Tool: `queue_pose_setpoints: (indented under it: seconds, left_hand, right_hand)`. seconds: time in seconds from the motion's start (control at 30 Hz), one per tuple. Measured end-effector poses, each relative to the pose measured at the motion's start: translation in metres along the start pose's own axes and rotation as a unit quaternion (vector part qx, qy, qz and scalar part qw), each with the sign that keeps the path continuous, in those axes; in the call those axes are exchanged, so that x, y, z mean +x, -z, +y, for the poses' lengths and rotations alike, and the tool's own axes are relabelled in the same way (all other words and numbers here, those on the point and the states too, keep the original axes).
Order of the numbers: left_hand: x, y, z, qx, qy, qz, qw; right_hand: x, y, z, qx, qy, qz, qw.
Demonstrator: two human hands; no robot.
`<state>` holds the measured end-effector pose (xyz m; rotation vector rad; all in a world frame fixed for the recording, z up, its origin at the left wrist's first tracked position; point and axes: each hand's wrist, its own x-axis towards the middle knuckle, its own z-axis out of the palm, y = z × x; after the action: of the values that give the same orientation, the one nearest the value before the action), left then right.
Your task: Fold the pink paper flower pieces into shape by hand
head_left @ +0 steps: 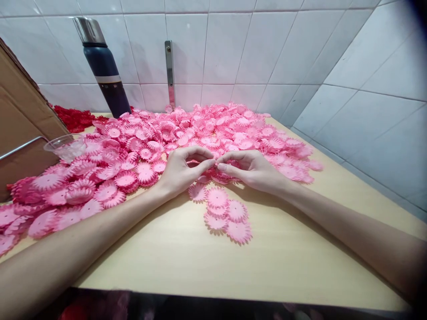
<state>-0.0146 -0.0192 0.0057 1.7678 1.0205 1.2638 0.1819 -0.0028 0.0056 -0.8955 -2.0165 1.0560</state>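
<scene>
My left hand (188, 166) and my right hand (251, 169) meet fingertip to fingertip above the table's middle. Both are pinched closed, thumb against fingers. Whatever lies between the tips is too small or too hidden to make out. Just below them, several pink scalloped fabric petal discs (217, 198) lie loosely overlapped, each with a small centre mark. Behind and under my hands spreads a large heap of similar pink petal discs (245, 144), running far to the left. My wrists hover over the wooden tabletop (160, 262).
A dark blue bottle (106, 73) with a steel cap stands at the back left. Near the left edge are a cardboard box (25, 111), a clear plastic cup (68, 149) and a red pile (73, 119). Behind, a metal bracket (169, 66) is fixed to the tiled wall (267, 42).
</scene>
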Motion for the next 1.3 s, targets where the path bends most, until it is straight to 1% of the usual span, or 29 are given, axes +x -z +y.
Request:
queue_pose_setpoints:
  seconds: [0.2, 0.33, 0.43, 0.53, 0.63, 0.73, 1.0, 1.3]
  left_hand:
    - [0.0005, 0.0008, -0.0023, -0.006, -0.007, -0.013, 1.0]
    - [0.0, 0.0002, -0.0011, 0.0, -0.012, -0.02, 1.0]
    - [-0.0007, -0.0002, 0.0009, 0.004, -0.019, -0.039, 0.999]
    - [-0.0012, 0.0001, 0.0021, 0.003, -0.022, -0.055, 0.998]
    - [-0.0013, 0.001, 0.0022, 0.004, -0.011, -0.042, 0.999]
    - [-0.0014, 0.0017, 0.0021, 0.009, 0.002, -0.026, 1.0]
    - [-0.002, 0.0032, 0.002, 0.019, -0.001, -0.023, 1.0]
    - [-0.0023, 0.0032, 0.0018, 0.018, -0.002, -0.019, 1.0]
  right_hand:
    - [0.0006, -0.0007, 0.001, 0.005, 0.001, 0.0, 1.0]
    - [0.0023, -0.0014, 0.0005, -0.014, 0.002, 0.018, 1.0]
    - [0.0029, -0.0017, -0.0003, -0.019, -0.005, 0.032, 0.999]
    - [0.0025, -0.0018, -0.0012, -0.014, -0.008, 0.027, 0.999]
    - [0.0021, -0.0017, -0.0013, -0.003, -0.008, 0.013, 1.0]
    - [0.0021, -0.0013, 0.0, 0.007, -0.006, 0.012, 1.0]
    - [0.0021, -0.0002, 0.0011, 0.005, -0.013, 0.001, 1.0]
    - [0.0009, -0.0004, 0.0006, -0.014, -0.007, 0.005, 1.0]
